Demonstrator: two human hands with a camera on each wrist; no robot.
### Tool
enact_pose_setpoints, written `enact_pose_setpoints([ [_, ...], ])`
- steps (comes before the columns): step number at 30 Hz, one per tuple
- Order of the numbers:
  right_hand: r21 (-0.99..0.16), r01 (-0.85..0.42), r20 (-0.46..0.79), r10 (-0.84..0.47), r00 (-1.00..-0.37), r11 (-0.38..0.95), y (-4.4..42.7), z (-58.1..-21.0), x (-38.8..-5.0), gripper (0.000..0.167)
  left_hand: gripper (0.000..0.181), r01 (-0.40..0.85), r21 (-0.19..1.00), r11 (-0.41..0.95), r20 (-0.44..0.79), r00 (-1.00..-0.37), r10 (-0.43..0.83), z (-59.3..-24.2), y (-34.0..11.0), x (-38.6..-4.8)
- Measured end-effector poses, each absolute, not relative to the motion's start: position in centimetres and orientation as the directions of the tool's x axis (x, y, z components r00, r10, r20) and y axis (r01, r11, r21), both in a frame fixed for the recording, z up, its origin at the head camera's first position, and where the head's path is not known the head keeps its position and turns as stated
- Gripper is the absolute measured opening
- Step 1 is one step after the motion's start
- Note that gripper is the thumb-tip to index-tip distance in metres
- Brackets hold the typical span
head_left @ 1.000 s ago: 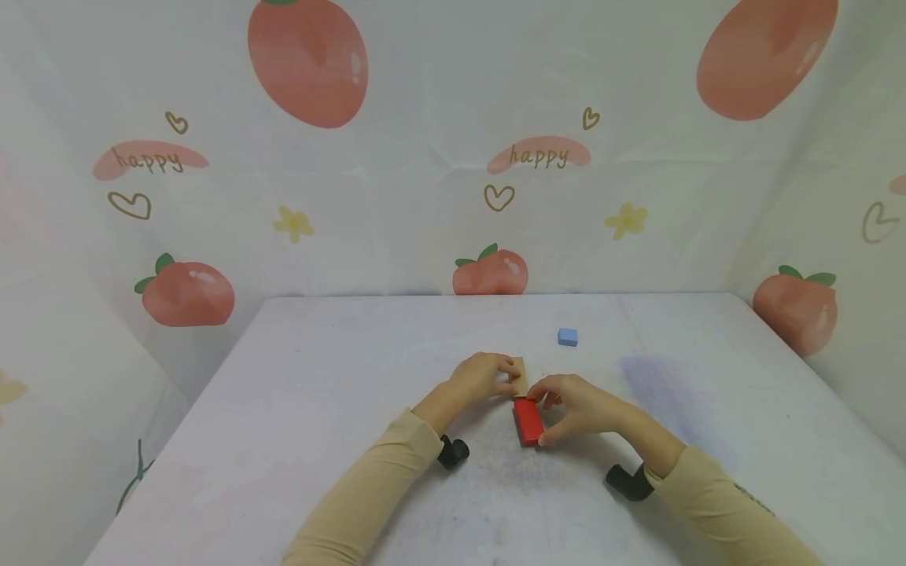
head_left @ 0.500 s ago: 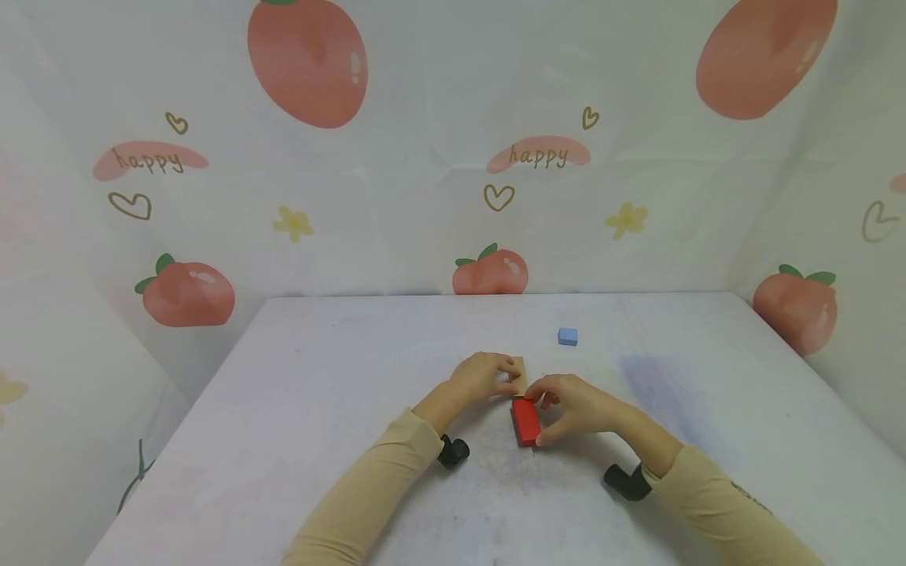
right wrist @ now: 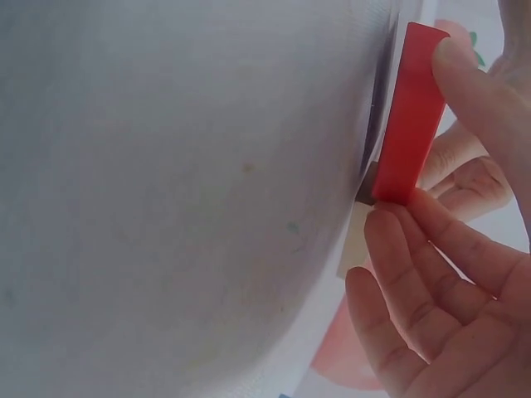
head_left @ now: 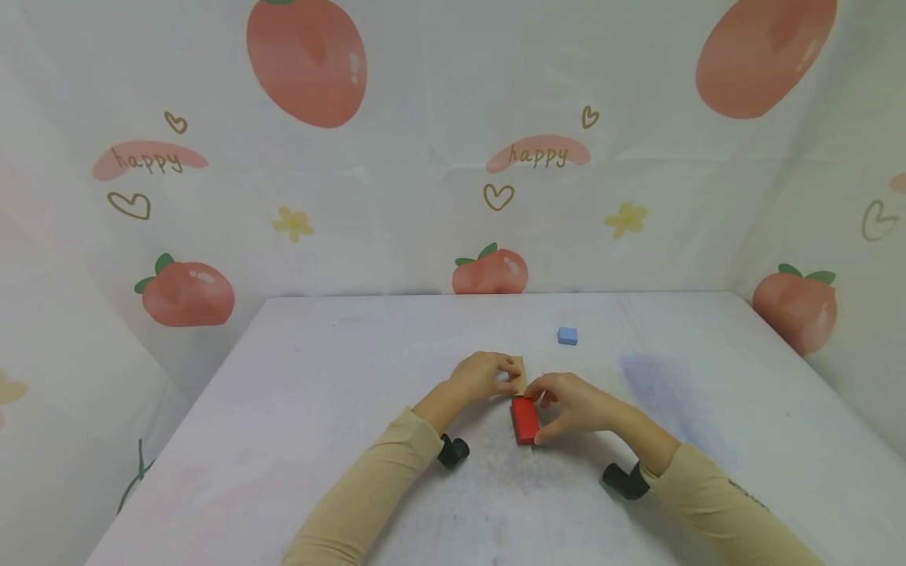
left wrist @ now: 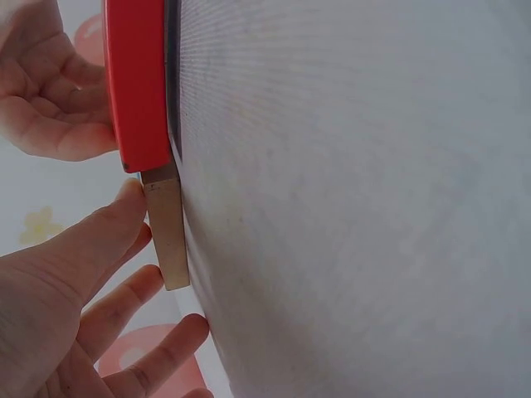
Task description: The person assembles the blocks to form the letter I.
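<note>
Left hand [head_left: 481, 374]: grip bent round tan wooden block [left wrist: 168, 240], thumb and fingertips against it, on counter [head_left: 354, 346]. Right hand [head_left: 576, 404]: grip spanning red block [head_left: 525, 421] lengthwise, thumb at near end, fingers at far end. Red block end-on to wooden block, contact unclear. Small blue block [head_left: 568, 336] farther back, apart.

White sheeting [head_left: 396, 196] printed with red fruit [head_left: 187, 293], yellow flowers [head_left: 293, 222], hearts [head_left: 130, 206] and "happy" lettering [head_left: 538, 156] hangs behind and along both sides of the pale counter [head_left: 318, 377], whose right half bears a faint purple stain [head_left: 658, 385].
</note>
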State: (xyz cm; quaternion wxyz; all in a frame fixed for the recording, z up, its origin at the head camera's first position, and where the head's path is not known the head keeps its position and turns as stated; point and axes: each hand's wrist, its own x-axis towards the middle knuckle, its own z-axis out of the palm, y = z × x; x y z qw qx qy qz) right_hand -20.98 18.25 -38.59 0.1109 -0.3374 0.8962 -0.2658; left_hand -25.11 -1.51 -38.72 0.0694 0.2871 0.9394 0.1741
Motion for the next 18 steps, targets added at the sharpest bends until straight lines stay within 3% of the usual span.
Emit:
enact_pose_setpoints([
  [18,-0.537,-0.532,-0.021,-0.641,-0.767,0.655,18.02,-38.68,-21.04,0.052,0.035,0.493,0.379,0.783,-0.058,-0.832,0.551,-38.68,-1.39,-25.22],
])
